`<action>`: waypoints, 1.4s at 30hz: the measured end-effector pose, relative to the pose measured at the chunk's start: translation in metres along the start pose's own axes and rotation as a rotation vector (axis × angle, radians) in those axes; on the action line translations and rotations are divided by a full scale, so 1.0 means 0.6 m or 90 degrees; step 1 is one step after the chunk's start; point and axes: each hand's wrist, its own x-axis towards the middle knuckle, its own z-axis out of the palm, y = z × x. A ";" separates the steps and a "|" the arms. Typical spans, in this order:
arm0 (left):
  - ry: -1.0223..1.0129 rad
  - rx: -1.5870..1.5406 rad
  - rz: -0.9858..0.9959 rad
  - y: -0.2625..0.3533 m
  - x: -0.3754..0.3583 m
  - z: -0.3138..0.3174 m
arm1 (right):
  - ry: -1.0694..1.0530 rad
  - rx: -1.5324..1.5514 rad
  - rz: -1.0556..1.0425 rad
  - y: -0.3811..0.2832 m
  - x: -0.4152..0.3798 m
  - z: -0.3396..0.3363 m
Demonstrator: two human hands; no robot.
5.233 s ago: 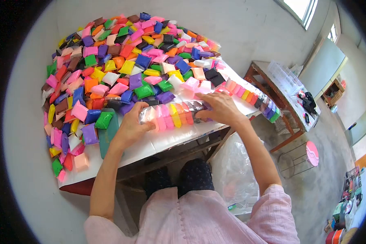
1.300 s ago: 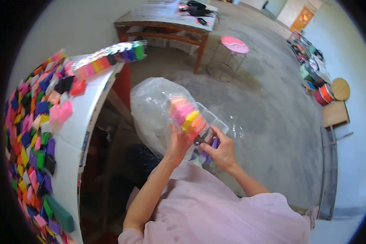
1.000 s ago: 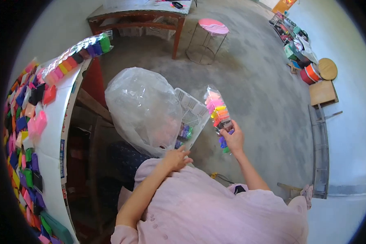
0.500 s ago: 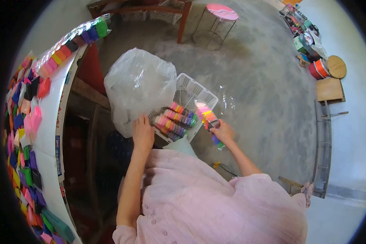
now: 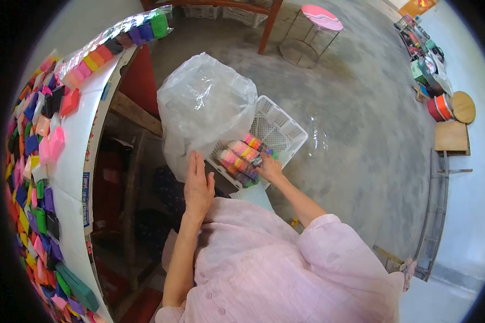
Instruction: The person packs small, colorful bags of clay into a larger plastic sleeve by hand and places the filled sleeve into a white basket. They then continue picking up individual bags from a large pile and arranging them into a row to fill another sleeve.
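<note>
Low in front of me is a white plastic crate [image 5: 295,125] with a mesh bottom. Rows of multicoloured blocks, which look like modelling clay in clear packs [image 5: 236,164], lie in its near part. My right hand [image 5: 269,169] is over these rows, its fingers closed round the end of one pack [image 5: 247,151]; part of that pack is hidden by the hand. My left hand [image 5: 199,187] is open, fingers extended, beside the crate's left edge. Just beyond it bulges a large clear plastic bag [image 5: 207,99], which overlaps the crate's left side.
At left, a white-topped table [image 5: 70,199] bears many loose coloured blocks [image 5: 35,215] and a long clear pack of blocks [image 5: 113,46]. A pink-topped stool [image 5: 322,17] stands on the concrete floor. Clear plastic scraps [image 5: 318,134] lie right of the crate. A ladder [image 5: 436,215] leans along the right wall.
My right hand has moved left with the pack, from outside the crate's right edge down to the rows inside. My left hand has come off the bag's lower edge and opened out.
</note>
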 end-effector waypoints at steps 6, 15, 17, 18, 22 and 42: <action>-0.012 0.030 -0.002 -0.005 -0.012 0.009 | -0.043 -0.035 -0.034 0.003 0.039 0.018; -0.043 0.015 -0.012 -0.002 -0.016 0.024 | -0.236 0.014 0.097 0.140 -0.071 0.046; -0.058 0.000 -0.022 0.002 -0.019 0.025 | -0.224 0.030 0.124 0.187 -0.106 0.051; -0.059 -0.005 -0.023 0.005 -0.020 0.025 | -0.218 0.037 0.137 0.206 -0.122 0.054; -0.035 -0.026 -0.016 0.014 -0.014 0.019 | -0.276 -0.018 0.145 0.234 -0.168 0.039; -0.225 -0.035 0.103 0.024 -0.074 0.038 | 0.388 0.374 -0.096 -0.101 -0.046 -0.206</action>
